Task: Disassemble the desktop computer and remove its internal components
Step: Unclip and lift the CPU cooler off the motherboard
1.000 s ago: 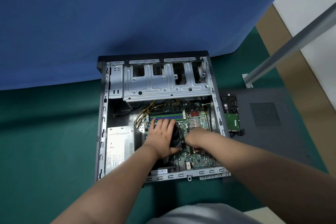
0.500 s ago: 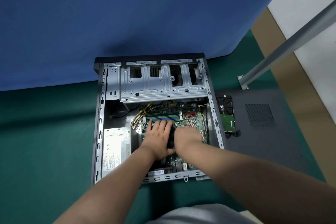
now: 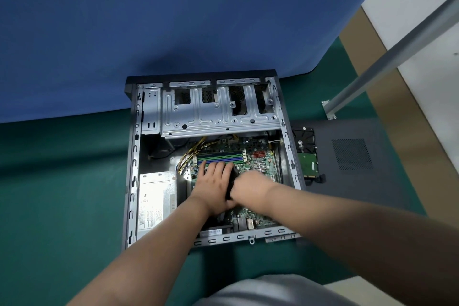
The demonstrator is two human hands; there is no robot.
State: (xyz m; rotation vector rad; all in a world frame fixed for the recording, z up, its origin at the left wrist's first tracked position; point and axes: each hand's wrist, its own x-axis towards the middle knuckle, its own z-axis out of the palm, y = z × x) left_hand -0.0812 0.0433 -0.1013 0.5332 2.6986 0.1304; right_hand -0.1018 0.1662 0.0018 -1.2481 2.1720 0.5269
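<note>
We see a green motherboard (image 3: 258,156) with blue and green memory slots (image 3: 219,156), red ports (image 3: 261,154) and yellow wires (image 3: 192,154). We note the silver drive cage (image 3: 218,117), the grey power supply (image 3: 155,202), a teal mat (image 3: 62,181), a blue backdrop (image 3: 173,20) and a black panel (image 3: 352,154) with dotted mesh.

From the head view I see the open computer case (image 3: 134,161) lying flat at frame centre on the green bench (image 3: 62,181). My left hand (image 3: 213,186) rests with fingers straight over the black fan (image 3: 232,182) on the motherboard (image 3: 258,154); my right hand (image 3: 250,186) grips the fan's right side. The silver power supply (image 3: 155,201) sits lower left inside the case. A hard drive (image 3: 306,156) lies just right of the case, on the dark side panel (image 3: 352,181).
</note>
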